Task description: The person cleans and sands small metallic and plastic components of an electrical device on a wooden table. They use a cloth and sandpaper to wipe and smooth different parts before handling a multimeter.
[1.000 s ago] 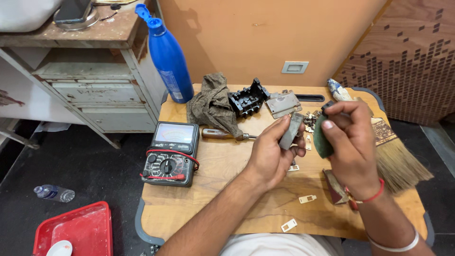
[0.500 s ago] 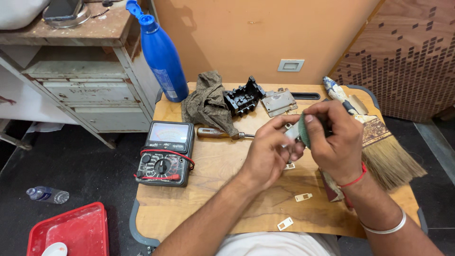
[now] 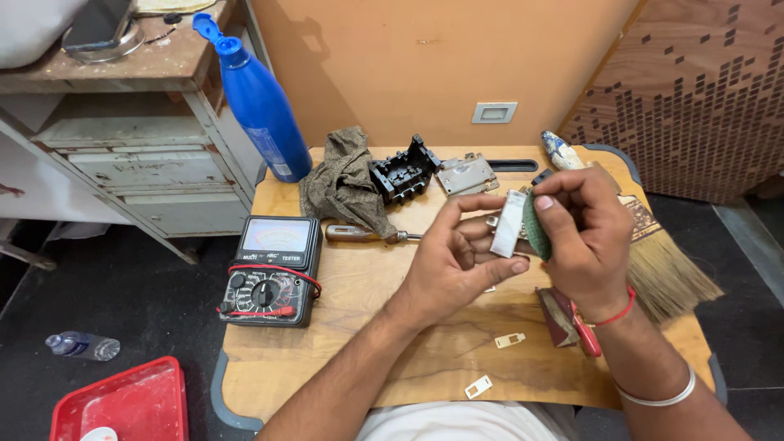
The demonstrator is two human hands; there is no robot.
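Head view: the left hand [image 3: 457, 261] pinches a small metal strip [image 3: 508, 224] upright. The right hand [image 3: 584, 233] presses a green pad [image 3: 536, 227] against it, above the table's [image 3: 343, 359] right half.

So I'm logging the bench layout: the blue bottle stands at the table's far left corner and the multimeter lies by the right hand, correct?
Not quite. In the head view the multimeter lies on the table's left side, nearer the left hand, not the right hand. The blue bottle does stand at the far left corner.

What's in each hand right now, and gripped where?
Left hand: small flat metal plate, pinched at its lower end between thumb and fingers. Right hand: green pad, fingers clamped over its upper edge, pressed against the plate.
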